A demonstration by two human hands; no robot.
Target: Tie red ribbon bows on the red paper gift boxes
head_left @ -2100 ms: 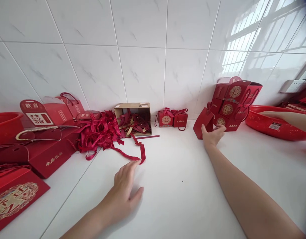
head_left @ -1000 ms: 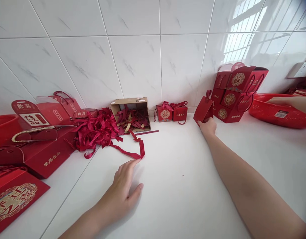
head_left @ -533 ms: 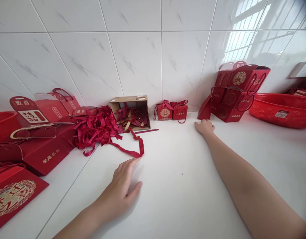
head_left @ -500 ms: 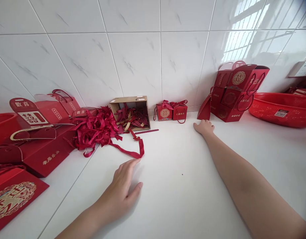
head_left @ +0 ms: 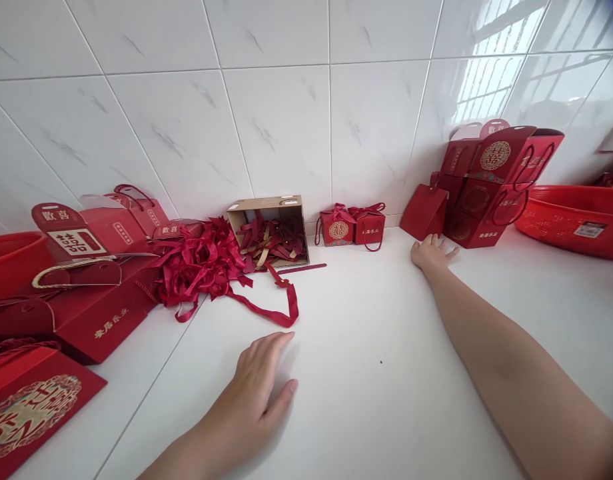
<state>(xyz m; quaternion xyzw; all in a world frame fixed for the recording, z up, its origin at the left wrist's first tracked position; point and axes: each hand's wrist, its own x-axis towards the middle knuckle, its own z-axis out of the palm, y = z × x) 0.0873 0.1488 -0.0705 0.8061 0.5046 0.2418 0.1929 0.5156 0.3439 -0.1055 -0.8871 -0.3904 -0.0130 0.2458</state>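
Note:
My left hand [head_left: 264, 387] rests low over the white counter with thumb and fingers apart, holding nothing. Just beyond its fingertips lies the looped end of a red ribbon [head_left: 266, 313]. Farther off, my right hand [head_left: 433, 255] has its fingers spread at the foot of a plain dark red gift box [head_left: 425, 211]. That box is tilted beside stacked red gift boxes [head_left: 486, 193], and whether the fingers touch it I cannot tell. Two small red boxes with bows [head_left: 354, 225] stand together against the wall, left of my right hand.
A heap of red ribbon [head_left: 201, 263] lies beside an open cardboard box [head_left: 305, 248] of short strips. Several larger red gift boxes [head_left: 106, 320] crowd the left. Red plastic baskets [head_left: 576, 220] stand at both sides. White tiled wall [head_left: 281, 100] bounds the counter behind.
My right hand has shifted right, its fingers now more spread. The plain dark red box beside it has turned and shows a broader face. The view has swung slightly left.

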